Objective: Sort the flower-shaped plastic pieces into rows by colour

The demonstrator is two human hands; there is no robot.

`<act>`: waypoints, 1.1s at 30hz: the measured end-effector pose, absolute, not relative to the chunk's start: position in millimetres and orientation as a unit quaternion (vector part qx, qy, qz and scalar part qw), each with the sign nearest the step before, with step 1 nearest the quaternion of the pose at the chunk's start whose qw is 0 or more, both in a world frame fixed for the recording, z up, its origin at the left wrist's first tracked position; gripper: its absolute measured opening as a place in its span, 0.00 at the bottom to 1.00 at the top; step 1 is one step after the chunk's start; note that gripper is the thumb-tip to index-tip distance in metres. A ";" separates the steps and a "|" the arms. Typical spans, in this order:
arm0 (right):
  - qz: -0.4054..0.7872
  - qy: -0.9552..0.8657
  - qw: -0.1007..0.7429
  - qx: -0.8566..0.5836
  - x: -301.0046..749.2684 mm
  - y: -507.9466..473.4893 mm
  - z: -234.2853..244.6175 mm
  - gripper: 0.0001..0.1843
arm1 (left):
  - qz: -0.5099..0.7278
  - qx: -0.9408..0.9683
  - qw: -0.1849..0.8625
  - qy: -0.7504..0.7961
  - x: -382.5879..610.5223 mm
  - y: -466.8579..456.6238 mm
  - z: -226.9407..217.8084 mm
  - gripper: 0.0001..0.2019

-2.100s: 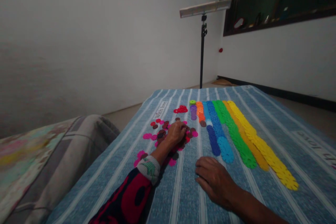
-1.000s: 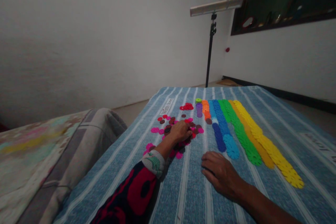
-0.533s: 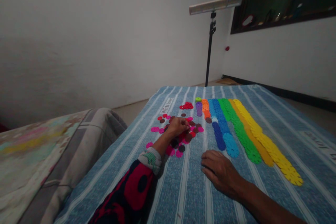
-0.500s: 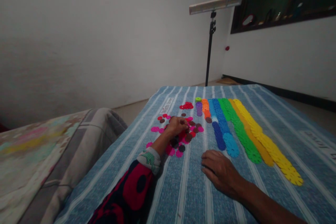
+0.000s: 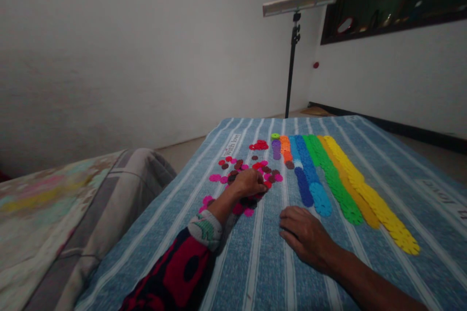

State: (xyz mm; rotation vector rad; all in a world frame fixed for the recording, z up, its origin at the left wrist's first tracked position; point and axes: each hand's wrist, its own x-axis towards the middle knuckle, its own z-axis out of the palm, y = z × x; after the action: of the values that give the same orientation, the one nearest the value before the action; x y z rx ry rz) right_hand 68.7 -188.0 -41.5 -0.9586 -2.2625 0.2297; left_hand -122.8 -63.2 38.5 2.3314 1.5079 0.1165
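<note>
My left hand reaches over a loose scatter of pink, red, brown and black toy discs. Its fingers are pinched together at the edge of a red disc on the right side of the pile. The hand covers part of the pile. Pink discs lie to its left. My right hand rests on the cloth, palm down, its fingers loosely extended and nothing visible in them. Beyond it, overlapping notched discs form rows, including dark blue, light blue, green and yellow.
A blue striped cloth covers the table. Farther back are a red disc cluster, a purple row, an orange row and a lime disc. A light stand rises behind; a draped surface stands left.
My left hand has moved slightly toward me and right, from the middle of the pile to the red disc. Discs behind it now show. My right hand stays put.
</note>
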 end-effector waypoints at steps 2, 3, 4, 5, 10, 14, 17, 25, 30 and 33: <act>0.086 -0.866 0.334 -0.364 68.8 -187.9 -42.1 0.05 | 0.018 0.830 0.148 0.538 -120.8 -65.9 42.5 0.07; 0.086 -0.866 0.334 -0.362 68.9 -187.8 -42.3 0.05 | 0.011 0.830 0.141 0.540 -120.2 -66.8 43.4 0.07; 0.085 -0.867 0.334 -0.361 69.0 -187.8 -42.4 0.05 | 0.009 0.830 0.139 0.541 -119.8 -67.3 43.4 0.07; 0.085 -0.867 0.333 -0.360 69.1 -187.7 -42.4 0.05 | 0.011 0.828 0.141 0.542 -119.8 -67.5 42.7 0.07; 0.081 -0.868 0.331 -0.360 68.8 -188.1 -40.9 0.05 | 0.073 0.814 0.196 0.543 -123.3 -63.7 31.4 0.04; 0.081 -0.867 0.335 -0.360 68.3 -188.6 -39.9 0.05 | 0.143 0.796 0.253 0.531 -129.6 -58.4 19.8 0.01; 0.086 -0.866 0.333 -0.364 68.0 -188.3 -40.5 0.05 | 0.166 0.783 0.292 0.523 -133.7 -56.1 14.1 0.02; 0.095 -0.862 0.333 -0.371 66.5 -187.7 -40.8 0.04 | 0.228 0.757 0.372 0.487 -106.8 -42.8 24.2 0.03; 0.096 -0.862 0.328 -0.375 66.2 -187.7 -41.9 0.04 | 0.238 0.764 0.312 0.512 -64.2 -12.0 18.1 0.01; 0.096 -0.862 0.328 -0.374 65.8 -187.0 -42.8 0.05 | 0.231 0.771 0.277 0.524 -44.3 6.4 9.6 0.03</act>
State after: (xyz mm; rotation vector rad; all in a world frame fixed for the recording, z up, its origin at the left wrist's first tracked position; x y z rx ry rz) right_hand 65.8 -187.0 -42.8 -0.9806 -2.2576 0.2508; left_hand -44.3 6.4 9.6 2.0714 1.4084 0.6215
